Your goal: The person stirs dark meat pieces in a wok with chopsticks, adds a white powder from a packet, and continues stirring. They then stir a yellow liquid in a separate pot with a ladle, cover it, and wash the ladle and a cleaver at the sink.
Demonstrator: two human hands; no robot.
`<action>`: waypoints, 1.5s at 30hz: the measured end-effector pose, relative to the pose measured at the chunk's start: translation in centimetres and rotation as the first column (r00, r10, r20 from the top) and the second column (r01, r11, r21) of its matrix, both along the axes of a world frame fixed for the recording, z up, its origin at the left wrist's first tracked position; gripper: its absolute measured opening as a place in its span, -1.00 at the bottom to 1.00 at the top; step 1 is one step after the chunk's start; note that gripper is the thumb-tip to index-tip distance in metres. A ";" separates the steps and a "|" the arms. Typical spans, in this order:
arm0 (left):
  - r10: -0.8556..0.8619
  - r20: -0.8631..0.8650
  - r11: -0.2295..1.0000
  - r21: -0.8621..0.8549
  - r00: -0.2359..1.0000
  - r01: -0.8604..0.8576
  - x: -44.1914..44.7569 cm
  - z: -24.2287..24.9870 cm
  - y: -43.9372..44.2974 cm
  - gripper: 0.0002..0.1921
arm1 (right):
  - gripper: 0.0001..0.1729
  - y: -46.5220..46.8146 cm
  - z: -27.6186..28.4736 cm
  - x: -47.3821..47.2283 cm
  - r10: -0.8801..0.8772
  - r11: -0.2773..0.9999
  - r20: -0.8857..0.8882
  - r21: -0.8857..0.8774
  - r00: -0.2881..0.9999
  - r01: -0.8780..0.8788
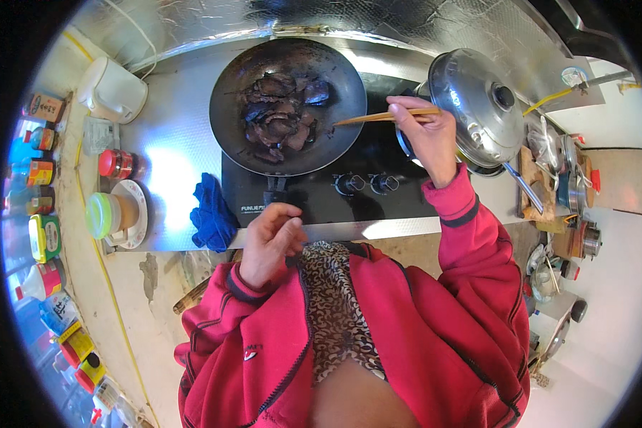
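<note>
My right hand (428, 131) grips a pair of wooden chopsticks (372, 116), their tips pointing left over the right side of a dark wok (348, 85). Dark, browned pieces of meat (281, 125) lie heaped in the middle of the wok. The wok rests on the left part of a black glass gas hob (310, 200), with its black handle (275, 188) towards me. Just below that handle, at the counter's front edge, hovers my left hand (272, 241). Its fingers are loosely curled, the thumb stands apart, and nothing shows in it.
Right of the wok sits a lidded steel pot (479, 107) with a handle jutting towards me. A blue cloth (211, 214) lies left of the hob. Farther left are a red-lidded jar (116, 163), a plate (135, 195) holding a green-lidded container (99, 215), and a white jug (112, 91).
</note>
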State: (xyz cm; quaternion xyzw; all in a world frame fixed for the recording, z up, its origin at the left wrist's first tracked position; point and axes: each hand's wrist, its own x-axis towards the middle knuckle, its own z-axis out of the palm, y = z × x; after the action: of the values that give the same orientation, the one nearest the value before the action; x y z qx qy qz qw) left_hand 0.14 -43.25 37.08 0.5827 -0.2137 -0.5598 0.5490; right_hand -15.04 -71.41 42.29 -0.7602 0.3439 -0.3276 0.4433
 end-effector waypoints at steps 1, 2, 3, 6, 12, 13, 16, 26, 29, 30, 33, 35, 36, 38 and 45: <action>0.056 0.082 0.998 0.004 0.995 -0.056 0.1 -0.4 0.2 -0.79 | -0.80 -0.2 -0.5 0.4 0.024 1.000 0.003 0.012 1.000 -0.024; 0.110 0.164 0.994 0.002 0.980 -0.112 0.1 -0.7 0.4 -0.80 | -0.80 -0.2 -1.4 0.8 0.047 0.999 0.006 0.023 0.999 -0.047; 0.168 0.245 0.985 -0.005 0.955 -0.172 0.2 -1.2 0.6 -0.80 | -0.80 -0.1 -1.5 1.4 0.075 0.997 0.010 0.033 0.997 -0.076; 0.244 0.500 0.970 -0.102 0.831 -0.223 0.5 -3.7 1.1 -0.72 | -0.74 -0.4 0.3 1.4 -0.024 0.986 0.075 0.165 0.997 0.011; 0.235 0.700 0.951 -0.021 0.674 -0.309 0.1 -3.2 0.8 -0.55 | -0.75 -1.8 1.5 1.5 0.031 0.997 -0.091 0.073 0.995 -0.024; 0.218 0.692 0.957 -0.013 0.688 -0.290 0.2 -3.4 0.7 -0.55 | -0.76 -1.5 0.9 2.1 0.052 0.998 -0.104 0.037 0.993 -0.049; 0.134 0.654 0.974 0.053 0.745 -0.222 0.5 -4.0 0.5 -0.54 | -0.81 0.2 -0.6 4.3 0.117 0.983 -0.084 -0.135 0.990 -0.127; 0.035 0.482 0.983 0.142 0.876 -0.118 0.1 -6.1 0.5 -0.53 | -0.82 -2.3 0.0 3.6 -0.012 0.999 -0.141 -0.034 0.990 0.008; 0.022 0.470 0.984 0.148 0.883 -0.103 0.2 -5.7 0.4 -0.53 | -0.82 -2.5 -3.2 4.7 0.016 0.997 -0.102 0.076 0.995 -0.009; 0.016 0.461 0.983 0.155 0.887 -0.098 0.3 -5.7 0.4 -0.53 | -0.83 -2.3 -3.4 5.0 0.033 0.994 -0.127 0.105 0.991 -0.019; 0.037 0.498 0.990 0.100 0.866 -0.100 0.3 -6.6 0.7 -0.52 | -0.84 -3.5 -1.9 4.4 -0.016 1.000 -0.114 -0.005 0.993 0.016; 0.047 0.511 0.992 0.074 0.858 -0.099 0.2 -6.9 0.8 -0.52 | -0.84 -4.4 -0.7 3.9 -0.054 0.998 -0.127 -0.044 0.990 0.049; 0.043 0.505 0.992 0.078 0.862 -0.095 0.2 -6.9 0.8 -0.52 | -0.84 -4.9 -0.8 3.6 -0.051 0.998 -0.134 -0.043 0.990 0.046; 0.038 0.495 0.993 0.079 0.868 -0.088 0.3 -6.8 0.6 -0.52 | -0.83 -4.2 -2.9 3.8 -0.024 0.996 -0.035 0.082 0.999 0.027; 0.025 0.439 0.983 0.152 0.898 -0.102 0.4 -5.6 0.5 -0.51 | -0.78 -5.3 -1.9 3.3 -0.066 0.997 -0.080 0.032 0.995 0.069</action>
State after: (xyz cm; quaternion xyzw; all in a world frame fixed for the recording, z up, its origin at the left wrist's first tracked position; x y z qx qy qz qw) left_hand 0.57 -42.78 31.48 0.7444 -0.2628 -0.4137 0.4535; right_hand -11.76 -76.70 40.41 -0.7526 0.3924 -0.3061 0.4311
